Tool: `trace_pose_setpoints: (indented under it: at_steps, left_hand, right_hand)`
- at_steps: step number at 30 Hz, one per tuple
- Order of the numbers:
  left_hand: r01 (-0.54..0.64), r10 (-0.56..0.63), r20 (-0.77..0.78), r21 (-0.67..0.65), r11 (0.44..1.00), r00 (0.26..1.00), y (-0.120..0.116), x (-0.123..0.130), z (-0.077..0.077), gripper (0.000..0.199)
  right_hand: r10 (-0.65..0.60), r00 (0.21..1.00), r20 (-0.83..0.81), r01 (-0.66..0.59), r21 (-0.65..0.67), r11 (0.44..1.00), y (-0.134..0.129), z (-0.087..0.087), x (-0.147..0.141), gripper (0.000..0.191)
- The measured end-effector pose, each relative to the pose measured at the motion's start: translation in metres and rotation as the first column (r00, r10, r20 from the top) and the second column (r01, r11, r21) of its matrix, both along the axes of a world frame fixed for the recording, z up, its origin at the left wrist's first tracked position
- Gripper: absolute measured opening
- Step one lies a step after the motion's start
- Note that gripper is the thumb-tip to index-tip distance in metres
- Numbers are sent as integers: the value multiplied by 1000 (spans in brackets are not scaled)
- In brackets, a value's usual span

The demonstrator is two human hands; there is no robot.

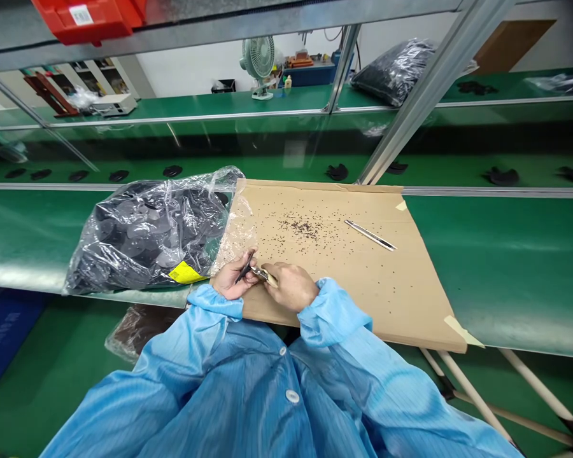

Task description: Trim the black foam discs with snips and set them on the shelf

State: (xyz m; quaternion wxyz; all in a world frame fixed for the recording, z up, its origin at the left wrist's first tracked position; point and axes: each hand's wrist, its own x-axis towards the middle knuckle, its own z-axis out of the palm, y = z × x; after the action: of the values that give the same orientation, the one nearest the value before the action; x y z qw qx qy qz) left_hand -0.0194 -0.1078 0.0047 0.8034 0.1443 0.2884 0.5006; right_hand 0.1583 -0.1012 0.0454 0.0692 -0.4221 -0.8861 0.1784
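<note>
The left hand (pixel 230 278) is clamping a thin black piece (pixel 244 267), its long axis slanting forward and toward the right hand (pixel 293 286). That right hand is gripping pliers (pixel 267 276), their nose pointing leftward at the piece; whether they're touching, I'm not able to tell. Scattered black bits (pixel 305 228) are lying beyond both hands.

Even, fairly bright light falls on the cardboard sheet (pixel 363 280). Left of it, white glare streaks the clear plastic bag (pixel 143 235) and washes the green worktop's near edge (pixel 23 267). Beyond it, dark parts (pixel 501 176) blur; wide-angle distortion stretches the edges.
</note>
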Motion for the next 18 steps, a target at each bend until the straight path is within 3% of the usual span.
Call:
trace_pose_setpoints:
  at_steps: [10,15,18]
  left_hand:
    - [-78,75,-120,-22,997,990,3,9,9,21]
    - [-112,104,-130,-55,992,986,5,13,8,23]
    - [-122,113,-138,-56,991,984,8,14,8,28]
  right_hand:
    - [-16,983,183,4,68,998,-3,13,-1,22]
    - [-20,971,239,17,13,1000,-2,16,-1,23]
    - [-31,987,156,40,-55,998,4,12,1,18]
